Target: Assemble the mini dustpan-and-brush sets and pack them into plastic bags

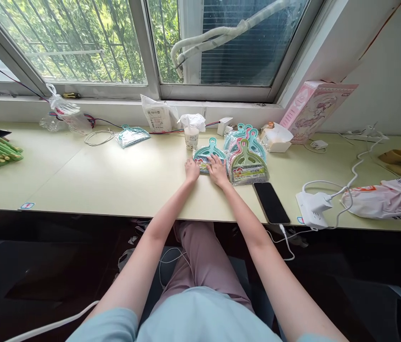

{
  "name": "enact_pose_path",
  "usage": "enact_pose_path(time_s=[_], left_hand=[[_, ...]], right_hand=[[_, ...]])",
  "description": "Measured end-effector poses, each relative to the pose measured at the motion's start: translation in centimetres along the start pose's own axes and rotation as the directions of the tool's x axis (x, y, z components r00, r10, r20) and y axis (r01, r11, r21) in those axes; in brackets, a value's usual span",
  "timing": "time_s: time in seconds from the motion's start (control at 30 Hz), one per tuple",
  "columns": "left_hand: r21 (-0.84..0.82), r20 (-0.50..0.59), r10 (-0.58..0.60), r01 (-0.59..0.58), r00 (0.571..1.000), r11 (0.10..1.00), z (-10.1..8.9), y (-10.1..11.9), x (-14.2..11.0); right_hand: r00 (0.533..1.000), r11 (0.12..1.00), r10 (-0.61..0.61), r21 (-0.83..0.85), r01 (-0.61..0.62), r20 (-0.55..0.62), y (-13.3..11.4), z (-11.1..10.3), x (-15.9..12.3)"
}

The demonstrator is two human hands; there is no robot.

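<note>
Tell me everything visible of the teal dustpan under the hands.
The teal dustpan looks like plastic, with a handle ending in an open loop and a printed label across its pan. It lies flat on the pale desk, handle pointing toward the window. The person's left hand and right hand rest on its lower part, hiding its front edge. A green dustpan lies to its right; whether they touch cannot be told.

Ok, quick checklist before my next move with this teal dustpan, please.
1. Left hand and right hand both on the teal dustpan: ok.
2. Dustpan's handle loop uncovered by the hands: ok.
3. Right hand clear of the olive-green dustpan: cannot tell.
4. Paper cup behind the hands upright: ok.
5. Smartphone well back from the desk edge: not ok, it sits right at the edge.
</note>
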State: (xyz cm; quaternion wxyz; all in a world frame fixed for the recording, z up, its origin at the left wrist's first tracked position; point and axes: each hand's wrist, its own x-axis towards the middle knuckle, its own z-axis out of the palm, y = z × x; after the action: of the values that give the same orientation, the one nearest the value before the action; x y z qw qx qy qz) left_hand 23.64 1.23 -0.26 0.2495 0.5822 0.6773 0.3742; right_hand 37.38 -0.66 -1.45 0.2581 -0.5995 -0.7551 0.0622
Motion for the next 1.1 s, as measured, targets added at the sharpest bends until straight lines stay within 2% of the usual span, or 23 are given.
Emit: enact_pose_path(time_s=[0.13,0.2,0.27,0.4,0.47,0.53,0.63,0.77,0.93,1.1], left_hand=[[-0.125,-0.052,-0.057,0.05,0.997,0.991,0.1,-0.2,-0.3],[-0.157,-0.115,-0.094,0.075,0.989,0.985,-0.4,-0.7,-0.2],[-0.175,-0.215,-0.118,0.081,0.97,0.981,-1.5,-1.7,0.3],[-0.127,-0.431,-0.118,0.069,0.894,0.989,-6.2,-5.3,2.7],[-0.036,-0.472,-0.093,0.087,0.877,0.996,-9.2,-7.8,4.5],[0.052,-0.474,-0.121,0.165,0.872,0.985,-12.2,-10.2,6.4],[0.185,-0.437,-0.121,0.221,0.891,0.958,-16.1,-13.5,9.0],[0.392,-0.366,0.002,0.152,0.931,0.907,-19.4,-16.6,12.2],[0.529,-0.264,0.039,0.111,0.964,0.841,-21.2,-17.7,15.6],[0.579,-0.304,0.089,0.11,0.949,0.808,-21.7,-17.3,17.9]], right_hand=[[0.992,0.996,-0.091,-0.021,0.089,-0.091,-0.3,-0.5,-0.4],[0.966,0.975,-0.22,-0.042,0.216,-0.138,-0.9,-0.8,-1.0],[0.915,0.929,-0.37,-0.064,0.364,-0.161,-1.7,-1.0,-1.7],[0.803,0.81,-0.587,-0.084,0.581,-0.1,-3.6,-0.6,-3.0],[0.747,0.749,-0.663,-0.083,0.658,-0.055,-4.3,-0.2,-3.4],[0.706,0.706,-0.707,-0.085,0.703,-0.033,-4.7,0.3,-3.7],[0.705,0.705,-0.708,-0.086,0.704,-0.042,-4.7,0.7,-3.8],[0.712,0.716,-0.698,-0.072,0.695,-0.079,-4.4,1.1,-3.8],[0.702,0.706,-0.708,-0.078,0.704,-0.082,-4.7,1.1,-3.7],[0.743,0.745,-0.667,-0.046,0.665,-0.06,-4.9,1.0,-3.5]])
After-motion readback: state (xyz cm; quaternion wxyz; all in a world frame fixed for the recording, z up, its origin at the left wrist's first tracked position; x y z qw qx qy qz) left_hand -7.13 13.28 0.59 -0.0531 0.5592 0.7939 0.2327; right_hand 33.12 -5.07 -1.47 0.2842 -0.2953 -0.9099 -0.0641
